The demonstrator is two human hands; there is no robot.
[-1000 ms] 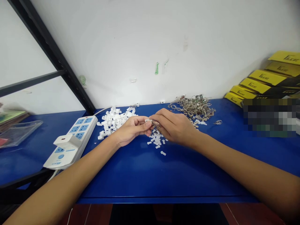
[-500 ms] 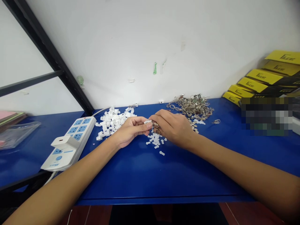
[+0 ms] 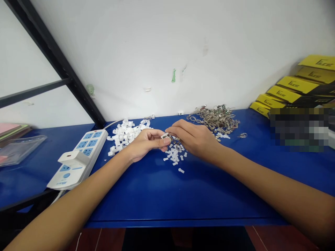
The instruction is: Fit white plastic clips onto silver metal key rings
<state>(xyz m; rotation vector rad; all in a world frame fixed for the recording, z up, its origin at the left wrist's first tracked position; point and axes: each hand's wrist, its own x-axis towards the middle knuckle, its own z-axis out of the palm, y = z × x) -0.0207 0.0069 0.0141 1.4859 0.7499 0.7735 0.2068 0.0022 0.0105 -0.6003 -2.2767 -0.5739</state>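
Pinched between the thumb and fingers of my left hand [image 3: 148, 143] is a small white plastic housing [image 3: 165, 135]. My right hand [image 3: 195, 137] curves over from the right, its fingertips at the housing's edge. Thin beige wires [image 3: 177, 141] run from the housing to beneath the right fingers; the right thumb is hidden. Below the hands lies a scatter of small flat white plastic tabs [image 3: 174, 155]. Behind my left hand is a pile of white plastic housings [image 3: 125, 132]. Beyond my right hand sits a tangled heap of wired parts [image 3: 216, 118].
A white power strip [image 3: 92, 143] with a plugged-in adapter [image 3: 73, 158] lies left on the blue table [image 3: 157, 198]. Yellow and black boxes [image 3: 293, 83] are stacked at the right. A black metal frame [image 3: 52, 52] rises at the left, before the white wall.
My right fingers have straightened somewhat and shifted at the housing, uncovering more of the wires below. My left hand keeps its pinch on the housing, almost unmoved. The view has shifted slightly.
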